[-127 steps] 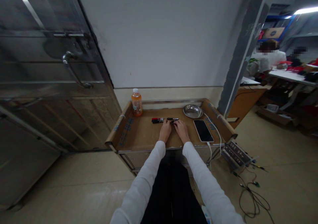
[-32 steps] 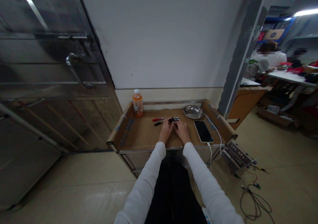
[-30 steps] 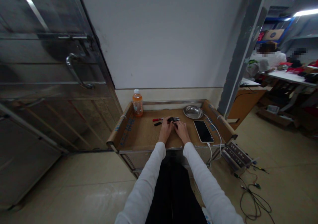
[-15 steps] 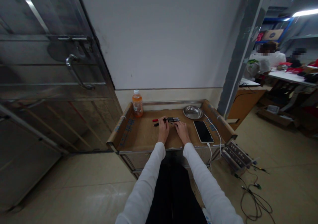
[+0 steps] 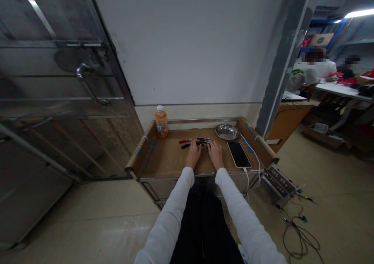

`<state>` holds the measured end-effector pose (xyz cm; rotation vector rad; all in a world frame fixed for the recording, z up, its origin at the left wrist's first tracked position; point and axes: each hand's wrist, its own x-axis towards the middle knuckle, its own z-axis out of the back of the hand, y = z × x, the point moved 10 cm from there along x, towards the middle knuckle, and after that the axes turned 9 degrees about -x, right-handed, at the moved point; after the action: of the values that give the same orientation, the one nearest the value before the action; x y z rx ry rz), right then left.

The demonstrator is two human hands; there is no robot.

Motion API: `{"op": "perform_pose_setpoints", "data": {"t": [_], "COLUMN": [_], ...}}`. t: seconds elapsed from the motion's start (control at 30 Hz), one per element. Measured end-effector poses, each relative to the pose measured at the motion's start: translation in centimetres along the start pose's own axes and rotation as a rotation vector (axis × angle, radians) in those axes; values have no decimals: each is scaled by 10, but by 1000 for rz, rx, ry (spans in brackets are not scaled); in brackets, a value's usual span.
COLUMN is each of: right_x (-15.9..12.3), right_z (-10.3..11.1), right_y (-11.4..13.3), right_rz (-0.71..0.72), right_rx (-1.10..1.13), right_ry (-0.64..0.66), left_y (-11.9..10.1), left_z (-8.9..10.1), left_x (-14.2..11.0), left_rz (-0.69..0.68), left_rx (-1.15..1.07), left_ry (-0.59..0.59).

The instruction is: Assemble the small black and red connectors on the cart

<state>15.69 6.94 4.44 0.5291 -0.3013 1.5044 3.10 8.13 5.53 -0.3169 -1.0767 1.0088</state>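
Fingers of our left hand (image 5: 193, 154) are bent, their tips over the middle of a small group of pens; we cannot tell whether they pinch one or only press on it. Fingers of our right hand (image 5: 215, 154) lie side by side, slightly parted at the knuckles and pointing down towards the right-hand end of the group; their tips are too small for us to say what they touch.

We take the phone (image 5: 239, 155) as our landmark. Both our hands are to its left, the right one nearer. The pens lie left of it too, on the cardboard-lined cart top (image 5: 166, 158): a red pen (image 5: 184, 141) and a black pen (image 5: 185, 146) farthest from the phone, and dark pens (image 5: 204, 140) nearer to it, beyond our fingertips. We cannot count them all, since our fingers cover some.

Just beyond the phone, a little to its left, sits a shiny metal bowl (image 5: 227, 131). Well to the left of the phone, in the far corner, an orange drink bottle (image 5: 161, 122) with a white cap stands upright. A white cable (image 5: 254, 151) curves round the phone's right side, and a white plug (image 5: 245, 170) meets its near end. Lower and to its right, a dark boxy device (image 5: 279, 186) rests on the floor.
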Motion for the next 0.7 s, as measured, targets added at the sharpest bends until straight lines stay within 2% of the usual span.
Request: {"op": "perform_pose_setpoints", "data": {"t": [0.17,0.27,0.47,0.7], "right_x": [-1,-1,-1,-3], "right_z": [-1,-6,-12,-9], "right_y": [4,7,9,10], "right_rz": [29,59,77,75], "right_rx": [20,29,15,-28], "right_ry": [7,37,80,138], "left_y": [-6,-8,-3,21], "left_z": [-20,-23,-19,-15], "left_x": [-3,-3,-3,-4], "left_rz": [-65,-72,-24,115], "left_rx": [97,186,313,290], "left_ry": [209,253,218,99]}}
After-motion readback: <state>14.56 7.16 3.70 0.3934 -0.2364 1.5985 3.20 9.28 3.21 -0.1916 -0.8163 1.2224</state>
